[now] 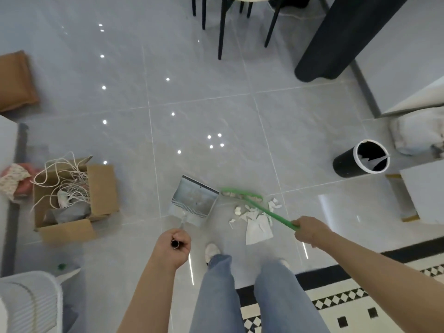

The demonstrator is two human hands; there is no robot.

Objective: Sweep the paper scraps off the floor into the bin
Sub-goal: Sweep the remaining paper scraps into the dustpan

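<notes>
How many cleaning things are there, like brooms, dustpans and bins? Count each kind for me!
Broom, green, held by the right hand: 1
Dustpan, grey, its handle held by the left hand: 1
Bin, black with a white rim: 1
Total: 3

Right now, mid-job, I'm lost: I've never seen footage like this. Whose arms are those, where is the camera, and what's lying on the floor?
There is one picture, taken by a camera worn on a person's head, looking down past their legs. The left hand grips the upright handle of a grey dustpan that rests on the tiled floor. The right hand grips a green broom, its head beside the pan. White paper scraps lie between broom and feet. The black bin stands further right. A cardboard box holding cord sits to the left.
</notes>
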